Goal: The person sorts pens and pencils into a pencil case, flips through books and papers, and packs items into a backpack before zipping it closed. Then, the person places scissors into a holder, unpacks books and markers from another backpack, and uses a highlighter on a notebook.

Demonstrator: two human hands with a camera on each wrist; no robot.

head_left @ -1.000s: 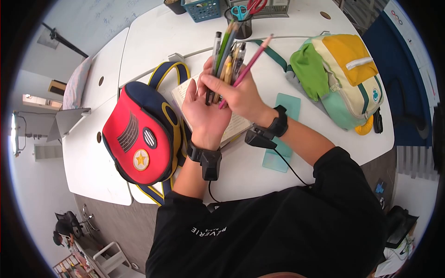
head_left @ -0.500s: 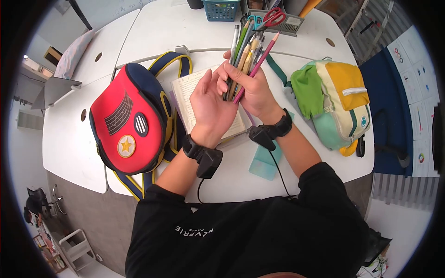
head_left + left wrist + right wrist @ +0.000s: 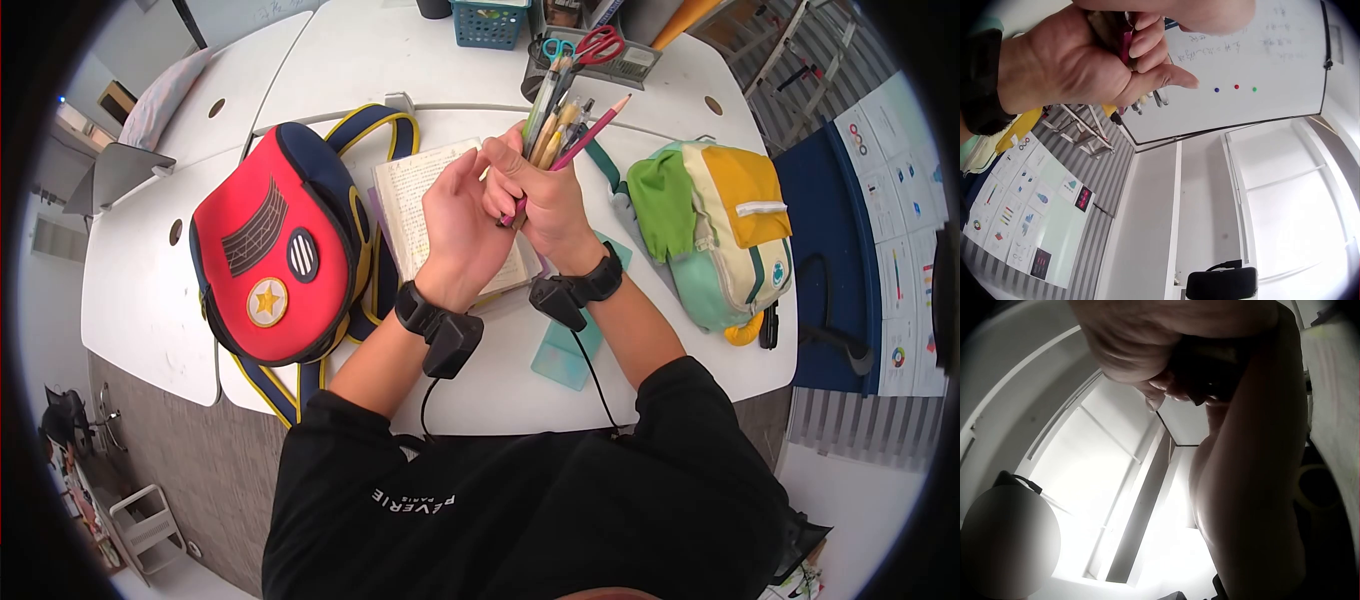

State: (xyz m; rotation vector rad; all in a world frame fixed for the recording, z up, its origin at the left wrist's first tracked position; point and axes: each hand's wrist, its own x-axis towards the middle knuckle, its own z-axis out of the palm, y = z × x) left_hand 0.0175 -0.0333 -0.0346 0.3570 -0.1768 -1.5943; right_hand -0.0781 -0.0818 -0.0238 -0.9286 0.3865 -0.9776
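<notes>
In the head view a bundle of pencils and pens (image 3: 553, 128) points up and away from the person, held in the right hand (image 3: 553, 200). A long magenta pencil (image 3: 600, 130) leans out to the right of the bundle. The right thumb lies across the front, with the other fingers curled round the shafts. Beside it the left hand (image 3: 462, 225) stands palm turned inward, thumb straight, its palm close to the bundle's lower ends. The left fingers are partly hidden behind the right hand. In the left wrist view, pen tips (image 3: 1159, 99) show past the right thumb.
An open notebook (image 3: 410, 200) lies under the hands. A red backpack (image 3: 275, 260) is at left, a green and yellow backpack (image 3: 715, 230) at right. Behind are scissors (image 3: 600, 45), a blue basket (image 3: 490, 25) and a grey organizer (image 3: 630, 68). A teal case (image 3: 570, 355) lies near the front.
The bundle has sunk lower between the hands, and the right hand has gathered its fingers round it. The head view has shifted, showing more of the far table.
</notes>
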